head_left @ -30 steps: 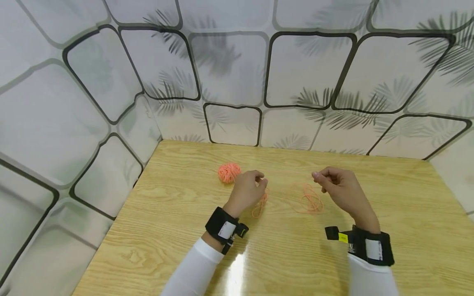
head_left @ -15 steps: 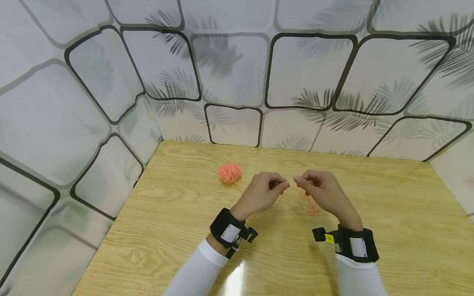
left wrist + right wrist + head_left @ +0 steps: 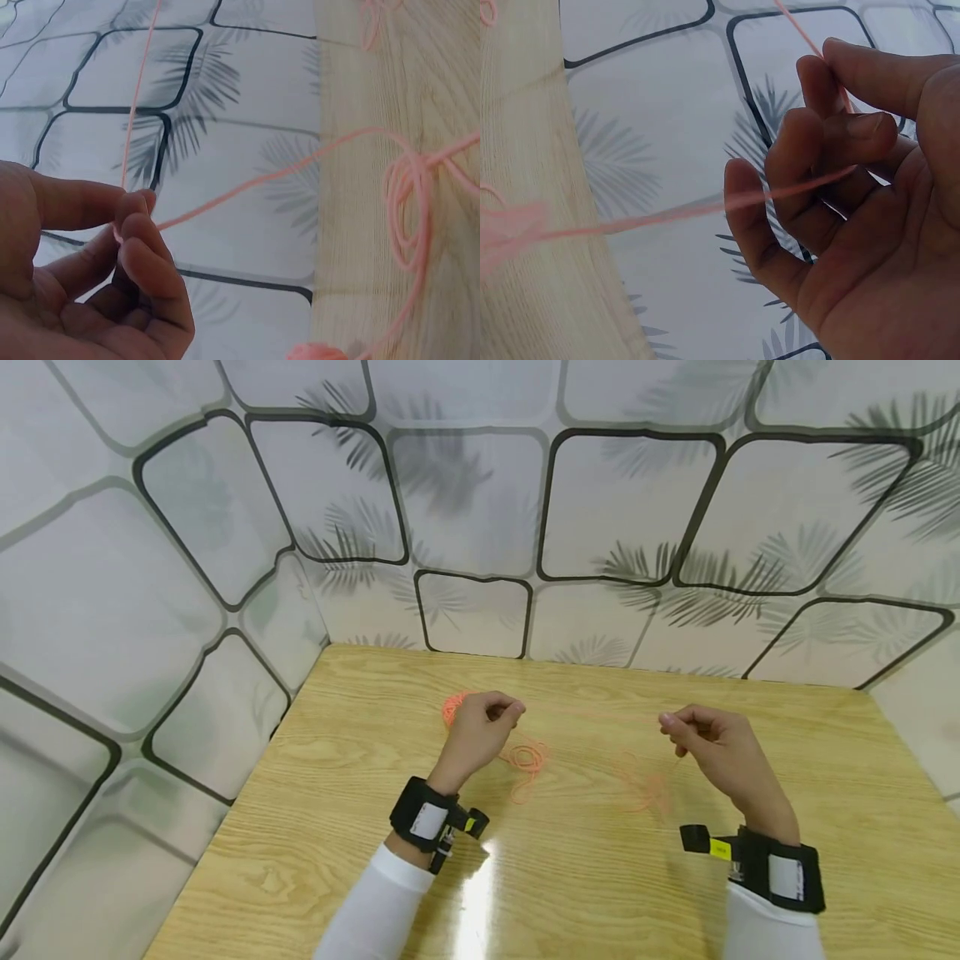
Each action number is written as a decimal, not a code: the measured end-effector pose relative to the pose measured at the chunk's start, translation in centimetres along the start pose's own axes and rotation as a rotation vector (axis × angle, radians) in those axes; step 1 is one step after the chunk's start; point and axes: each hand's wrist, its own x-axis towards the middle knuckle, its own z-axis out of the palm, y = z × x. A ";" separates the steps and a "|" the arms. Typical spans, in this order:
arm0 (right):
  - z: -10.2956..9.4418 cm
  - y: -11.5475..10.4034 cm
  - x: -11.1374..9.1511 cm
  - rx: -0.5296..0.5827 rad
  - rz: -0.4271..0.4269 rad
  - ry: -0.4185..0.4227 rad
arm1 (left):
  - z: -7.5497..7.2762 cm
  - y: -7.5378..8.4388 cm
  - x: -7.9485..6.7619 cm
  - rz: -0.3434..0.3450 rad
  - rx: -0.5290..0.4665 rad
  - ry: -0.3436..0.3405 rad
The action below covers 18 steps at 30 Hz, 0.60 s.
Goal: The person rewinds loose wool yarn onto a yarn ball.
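Observation:
A thin coral yarn strand (image 3: 135,105) stretches between my two hands above the table. My left hand (image 3: 480,727) pinches it between thumb and fingertips, and in the left wrist view a second length runs from those fingers down to loose yarn loops (image 3: 409,202) on the table. The strand is pinched at the other end by my right hand (image 3: 723,747); its tail (image 3: 645,219) hangs past the curled fingers toward a blurred loose tangle (image 3: 645,785). Behind my left hand sits the ball of coral yarn (image 3: 452,707), partly hidden by that hand.
The wood-grain table (image 3: 585,877) runs back to a patterned wall (image 3: 472,502) with leaf prints. Another wall (image 3: 105,610) stands along the left. A black camera strap (image 3: 420,814) circles each wrist.
My hands come together over the middle, then draw apart sideways, pulling the strand out between them. The left hand now covers part of the yarn ball, and the right tangle is blurred.

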 end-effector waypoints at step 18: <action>5.0 -3.3 1.2 0.085 -0.174 -0.151 | 4.4 3.6 -0.7 0.102 0.018 -0.391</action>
